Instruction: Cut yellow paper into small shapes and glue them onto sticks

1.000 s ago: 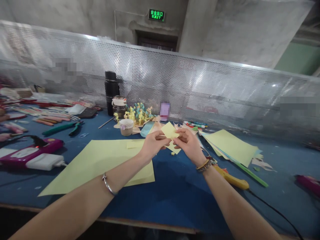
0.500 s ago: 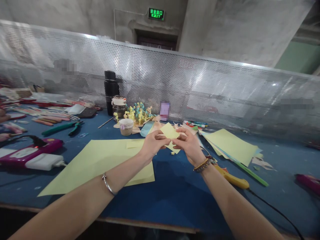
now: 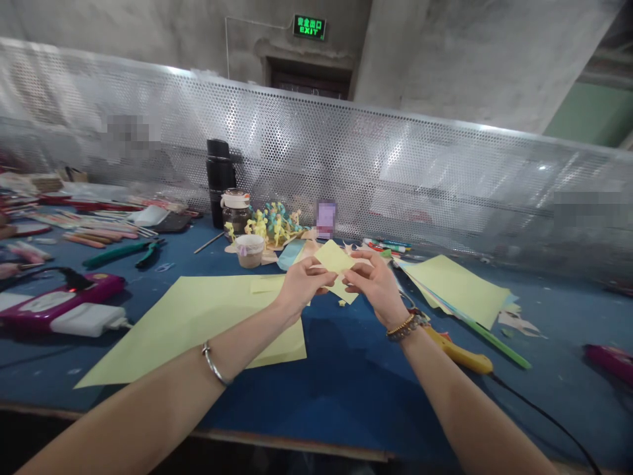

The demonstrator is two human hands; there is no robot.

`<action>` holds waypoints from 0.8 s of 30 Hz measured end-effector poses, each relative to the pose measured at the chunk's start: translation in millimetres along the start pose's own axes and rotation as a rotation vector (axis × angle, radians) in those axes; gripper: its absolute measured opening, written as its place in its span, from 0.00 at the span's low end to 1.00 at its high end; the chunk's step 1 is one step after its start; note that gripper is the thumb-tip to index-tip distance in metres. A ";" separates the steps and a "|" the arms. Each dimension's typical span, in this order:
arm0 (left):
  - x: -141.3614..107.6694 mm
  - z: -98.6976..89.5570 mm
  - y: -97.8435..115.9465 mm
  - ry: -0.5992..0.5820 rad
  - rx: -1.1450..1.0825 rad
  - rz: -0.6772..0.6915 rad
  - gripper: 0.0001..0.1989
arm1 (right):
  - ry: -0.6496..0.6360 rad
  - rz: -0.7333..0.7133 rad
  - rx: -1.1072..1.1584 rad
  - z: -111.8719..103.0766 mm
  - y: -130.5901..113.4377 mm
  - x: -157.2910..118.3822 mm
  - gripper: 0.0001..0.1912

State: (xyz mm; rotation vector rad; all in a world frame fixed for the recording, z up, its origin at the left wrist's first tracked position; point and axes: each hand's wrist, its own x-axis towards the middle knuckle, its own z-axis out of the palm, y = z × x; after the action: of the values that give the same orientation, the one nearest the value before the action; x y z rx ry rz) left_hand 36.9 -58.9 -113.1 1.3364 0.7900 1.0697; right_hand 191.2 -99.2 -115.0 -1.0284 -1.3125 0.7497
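A small piece of pale yellow paper (image 3: 333, 258) is held up in front of me between my left hand (image 3: 309, 285) and my right hand (image 3: 374, 285). Its lower part is hidden behind my fingers, and a corner shows below them. My right thumb presses on its right side. Beneath my left forearm lies a large pale yellow sheet (image 3: 198, 330) on the blue table top (image 3: 376, 396). A tiny yellow scrap (image 3: 341, 303) rests just below the hands.
To the right are a fanned paper stack (image 3: 457, 290) and a yellow-handled cutter (image 3: 459, 357). Green pliers (image 3: 121, 254), a magenta device (image 3: 59, 307) and several tools lie left. A black flask (image 3: 220, 181), a jar (image 3: 235, 212) and paper figures (image 3: 274, 225) stand before a perforated metal screen (image 3: 395, 165).
My right hand has shifted slightly right, with its fingers a little more spread. The paper piece now tilts a little further up and left in my grip.
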 end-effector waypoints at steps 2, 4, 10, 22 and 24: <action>0.3 0.3 -0.6 -0.007 0.006 0.004 0.14 | -0.005 0.000 -0.027 0.0 2.3 0.9 0.24; 0.5 0.7 -1.0 -0.018 0.013 0.015 0.14 | -0.003 0.009 -0.041 0.4 4.7 1.7 0.24; 0.0 1.4 -1.1 -0.030 0.025 0.043 0.14 | 0.008 0.059 0.029 1.0 6.5 2.5 0.26; -1.7 1.3 1.0 -0.023 0.026 0.031 0.14 | 0.034 0.123 0.106 3.7 5.1 2.1 0.26; -1.6 1.6 0.7 -0.022 0.014 0.026 0.13 | 0.029 0.119 0.088 3.3 4.6 2.2 0.26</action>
State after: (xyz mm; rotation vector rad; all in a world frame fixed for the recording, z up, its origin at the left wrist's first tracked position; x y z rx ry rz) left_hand 37.7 -61.0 -112.5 1.3713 0.7672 1.0699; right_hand 188.8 -94.7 -118.5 -1.0493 -1.1913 0.8721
